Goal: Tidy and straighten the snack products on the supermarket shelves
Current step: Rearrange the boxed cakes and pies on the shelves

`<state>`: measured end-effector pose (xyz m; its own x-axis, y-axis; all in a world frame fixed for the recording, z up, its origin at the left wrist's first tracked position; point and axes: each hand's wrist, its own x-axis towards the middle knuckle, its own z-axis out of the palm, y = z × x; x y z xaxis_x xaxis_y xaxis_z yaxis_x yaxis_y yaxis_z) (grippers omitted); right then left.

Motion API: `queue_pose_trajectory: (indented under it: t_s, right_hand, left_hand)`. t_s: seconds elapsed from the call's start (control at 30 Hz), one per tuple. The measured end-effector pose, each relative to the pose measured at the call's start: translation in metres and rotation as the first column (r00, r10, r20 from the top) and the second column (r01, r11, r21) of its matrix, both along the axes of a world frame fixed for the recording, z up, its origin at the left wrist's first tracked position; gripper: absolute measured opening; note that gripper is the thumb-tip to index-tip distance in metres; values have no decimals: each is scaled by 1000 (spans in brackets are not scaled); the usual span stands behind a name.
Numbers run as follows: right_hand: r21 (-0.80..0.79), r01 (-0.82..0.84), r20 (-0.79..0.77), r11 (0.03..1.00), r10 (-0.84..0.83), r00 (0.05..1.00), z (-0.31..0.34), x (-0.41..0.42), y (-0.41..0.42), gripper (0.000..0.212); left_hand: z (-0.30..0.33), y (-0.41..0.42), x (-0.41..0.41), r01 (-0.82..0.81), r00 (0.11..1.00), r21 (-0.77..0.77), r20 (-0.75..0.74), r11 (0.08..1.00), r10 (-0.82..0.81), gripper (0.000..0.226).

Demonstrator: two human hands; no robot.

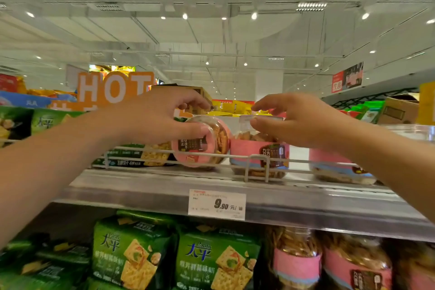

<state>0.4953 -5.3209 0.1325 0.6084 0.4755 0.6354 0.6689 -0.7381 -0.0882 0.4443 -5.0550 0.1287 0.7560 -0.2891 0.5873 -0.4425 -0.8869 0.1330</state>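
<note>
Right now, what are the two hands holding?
Left hand grips the tipped jar by its lid end. Right hand pinches the upright jar at its lid.

Supermarket: stocked shelves; price tag

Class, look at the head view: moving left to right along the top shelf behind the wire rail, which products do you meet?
Green cracker packs → tipped-over pink-labelled jar, held by the left hand → upright jar under the right hand → another pink-labelled jar.
</note>
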Motion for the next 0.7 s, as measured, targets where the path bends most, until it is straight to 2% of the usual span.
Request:
queue_pose_trajectory:
  t_s: [0.07, 0.13, 0.27, 0.33, 0.5, 0.7]
  right_hand:
    - [34, -12, -47, 999, 14, 999, -2, -1, 3, 28]
    - [46, -9, -47, 999, 11, 999, -2, -2, 5, 27]
    - [59, 0, -48, 998, 3, 999, -2, -2, 5, 38]
    - [74, 4, -34, 997, -1, 999, -4, -1, 5, 38]
    - [148, -26, -50, 989, 33, 998, -9, 0, 3, 25]
    - [182, -48, -83, 982, 64, 995, -10, 1, 2, 25]
  left_hand:
    - [4, -1, 5, 48, 989, 57, -143, 997, -39, 61]
    - [10, -3, 12, 81, 972, 92, -226, 992, -58, 66]
    - [23, -2, 27, 69, 985, 174, -171, 982, -39, 50]
    - [25, -2, 35, 68, 984, 137, -171, 988, -44, 42]
    - [27, -2, 53, 120, 961, -81, -241, 989, -137, 12]
    - [32, -4, 61, 84, 957, -186, -258, 979, -131, 26]
